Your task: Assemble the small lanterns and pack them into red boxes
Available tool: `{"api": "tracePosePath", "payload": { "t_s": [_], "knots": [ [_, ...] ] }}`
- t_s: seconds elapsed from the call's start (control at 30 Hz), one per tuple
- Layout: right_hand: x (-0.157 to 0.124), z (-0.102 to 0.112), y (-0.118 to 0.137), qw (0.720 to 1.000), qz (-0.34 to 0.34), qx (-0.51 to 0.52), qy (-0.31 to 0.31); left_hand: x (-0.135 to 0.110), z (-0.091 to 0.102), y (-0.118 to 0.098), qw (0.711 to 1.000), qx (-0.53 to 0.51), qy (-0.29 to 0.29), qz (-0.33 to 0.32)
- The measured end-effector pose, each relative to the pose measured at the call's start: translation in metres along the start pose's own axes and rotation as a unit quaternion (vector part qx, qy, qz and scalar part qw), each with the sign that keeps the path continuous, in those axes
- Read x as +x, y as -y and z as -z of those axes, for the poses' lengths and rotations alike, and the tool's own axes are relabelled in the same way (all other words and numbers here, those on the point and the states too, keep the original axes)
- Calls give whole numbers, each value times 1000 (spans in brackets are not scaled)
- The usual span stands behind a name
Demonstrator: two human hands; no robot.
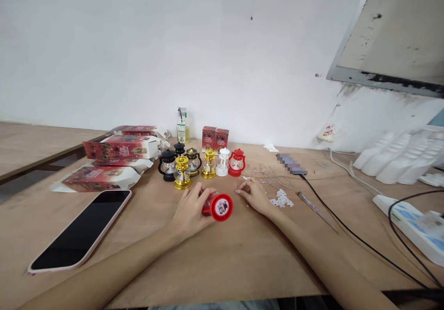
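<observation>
My left hand [192, 207] is wrapped round a small red lantern [222, 207], which lies tipped so that its base, with a round printed sticker, faces me. To the right of it, my right hand [255, 196] rests low over the table with fingertips drawn together; what they hold, if anything, is too small to name. Small white tabs [282, 199] lie in a pile beside that hand. Behind my hands stand several small lanterns: a black lantern [169, 165], a gold lantern [182, 173], a white lantern [223, 163] and another red lantern [237, 163].
Open red cartons [104, 178] and a phone [81, 229] lie on the left. Two closed red boxes [209, 139] and a bottle [182, 127] stand by the wall. Thin wire pieces [270, 176], a screwdriver [317, 211] and a power strip [412, 226] are on the right.
</observation>
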State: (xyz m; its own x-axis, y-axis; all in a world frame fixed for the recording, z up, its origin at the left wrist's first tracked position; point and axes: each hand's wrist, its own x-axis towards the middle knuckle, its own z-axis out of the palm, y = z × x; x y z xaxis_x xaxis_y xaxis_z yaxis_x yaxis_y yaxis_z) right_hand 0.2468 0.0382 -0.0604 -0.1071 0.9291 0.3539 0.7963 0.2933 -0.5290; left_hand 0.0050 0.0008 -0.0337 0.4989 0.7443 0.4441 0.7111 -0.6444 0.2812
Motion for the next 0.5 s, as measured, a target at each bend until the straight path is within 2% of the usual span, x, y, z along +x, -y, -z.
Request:
{"api": "tracePosePath", "payload": {
  "t_s": [0.2, 0.27, 0.37, 0.47, 0.5],
  "knots": [
    [-1, 0, 0, 1000, 2, -2, -6, 0, 1, -1, 1000, 3, 0, -2],
    [-2, 2, 3, 999, 21, 12, -30, 0, 1, -1, 1000, 3, -4, -4],
    [-9, 7, 17, 984, 84, 83, -135, 0, 0, -1, 1000, 4, -13, -7],
    [-23, 11, 40, 942, 156, 143, -262, 0, 0, -1, 1000, 6, -9, -4],
    [-29, 12, 48, 930, 180, 148, -284, 0, 0, -1, 1000, 6, -5, -3]
  ]
}}
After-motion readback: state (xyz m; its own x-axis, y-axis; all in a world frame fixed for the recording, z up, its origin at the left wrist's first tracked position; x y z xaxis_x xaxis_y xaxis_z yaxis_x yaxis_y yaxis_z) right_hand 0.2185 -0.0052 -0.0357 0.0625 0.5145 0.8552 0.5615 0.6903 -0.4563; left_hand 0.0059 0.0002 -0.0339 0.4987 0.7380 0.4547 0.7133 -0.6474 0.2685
